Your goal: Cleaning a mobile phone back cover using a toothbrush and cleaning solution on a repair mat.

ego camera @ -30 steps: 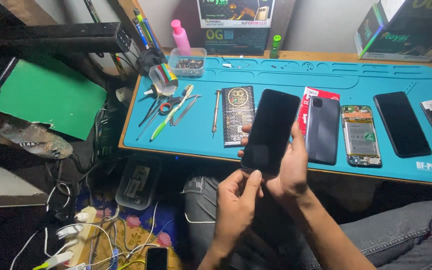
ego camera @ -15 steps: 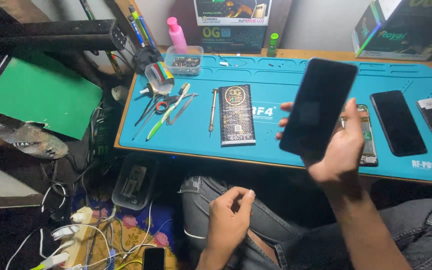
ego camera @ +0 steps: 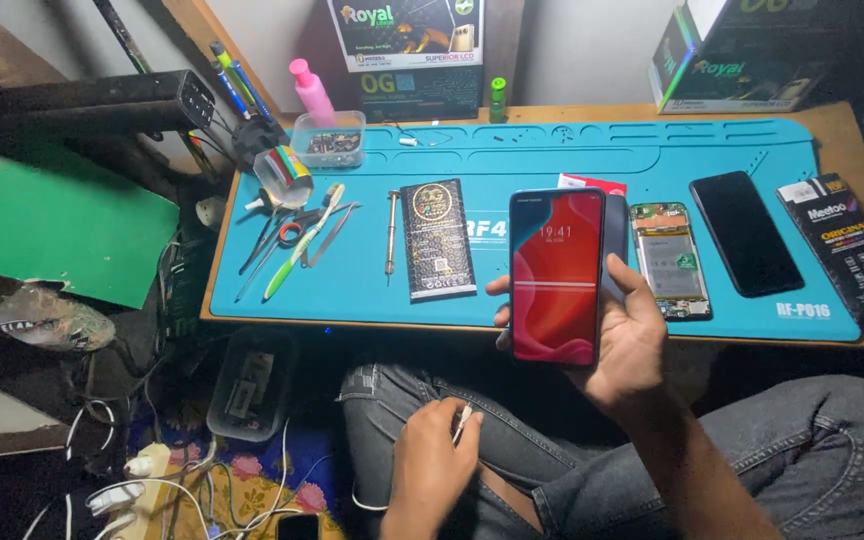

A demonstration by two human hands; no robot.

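Observation:
My right hand (ego camera: pixel 630 340) holds a smartphone (ego camera: pixel 556 275) upright over the front edge of the blue work mat (ego camera: pixel 352 290); its screen is lit red. My left hand (ego camera: pixel 430 468) is down by my lap, pinching the end of a white cable (ego camera: pixel 460 424). On the mat lie a black battery (ego camera: pixel 436 239), an opened phone body with its battery showing (ego camera: pixel 669 259), and a black phone screen (ego camera: pixel 745 232).
A screwdriver (ego camera: pixel 390 232), scissors and tweezers (ego camera: pixel 292 235) lie at the mat's left. A clear parts box (ego camera: pixel 328 139) and pink bottle (ego camera: pixel 309 91) stand behind. A black box (ego camera: pixel 849 247) lies at right. A green board (ego camera: pixel 57 225) and tangled cables (ego camera: pixel 152 470) are at left.
The phone's screen has lit up red; it was dark before. My right hand brought it lower and nearer. My left hand dropped from the phone to my lap and took the white cable end.

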